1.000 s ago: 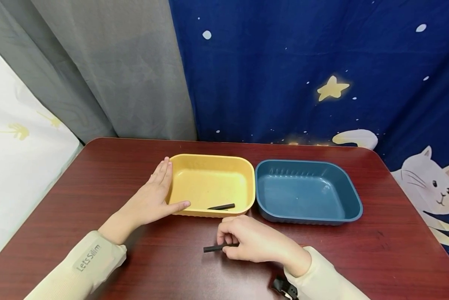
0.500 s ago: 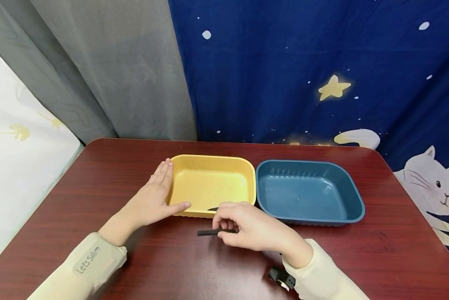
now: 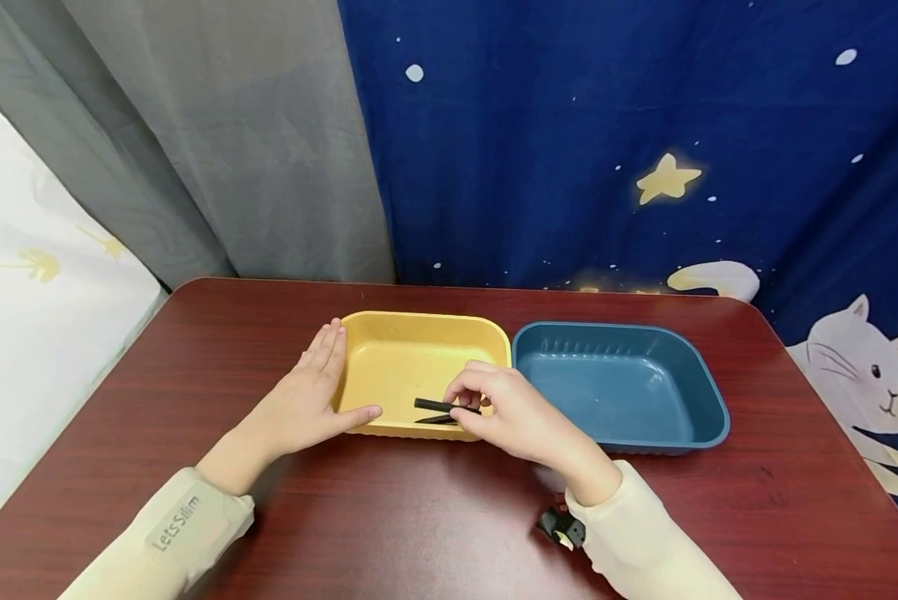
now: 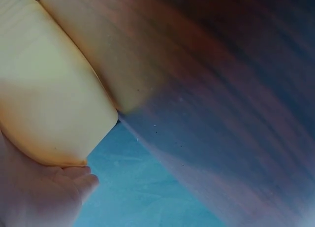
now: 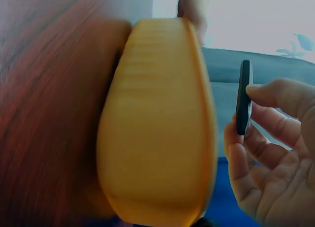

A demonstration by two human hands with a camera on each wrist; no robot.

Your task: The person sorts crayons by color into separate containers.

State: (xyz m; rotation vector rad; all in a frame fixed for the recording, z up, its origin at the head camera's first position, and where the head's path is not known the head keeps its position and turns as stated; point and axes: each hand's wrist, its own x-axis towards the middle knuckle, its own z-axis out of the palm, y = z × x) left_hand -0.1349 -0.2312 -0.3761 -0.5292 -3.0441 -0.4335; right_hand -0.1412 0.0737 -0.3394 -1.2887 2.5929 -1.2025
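Observation:
My right hand (image 3: 512,411) pinches a short black stick (image 3: 431,405) between thumb and fingers, over the front part of the yellow bin (image 3: 392,333). In the right wrist view the stick (image 5: 244,99) looks slim and straight-edged, held apart from the bin's wall (image 5: 157,118). Below it in the bin lies another thin black piece (image 3: 436,419), partly hidden by the hand. My left hand (image 3: 302,400) rests on the bin's left side, fingers straight along the rim and thumb over the front edge. In the left wrist view, part of that hand (image 4: 39,197) shows by the bin.
A blue bin (image 3: 606,392) stands right beside the yellow one. Both sit on a dark red wooden table (image 3: 389,533). Near my right sleeve is a small black object (image 3: 561,527), possibly part of the wrist gear. Curtains (image 3: 569,150) hang behind the table.
My right hand has lifted the black stick from in front of the yellow bin, moving it away from me and over the bin's front rim. The left hand has stayed in place.

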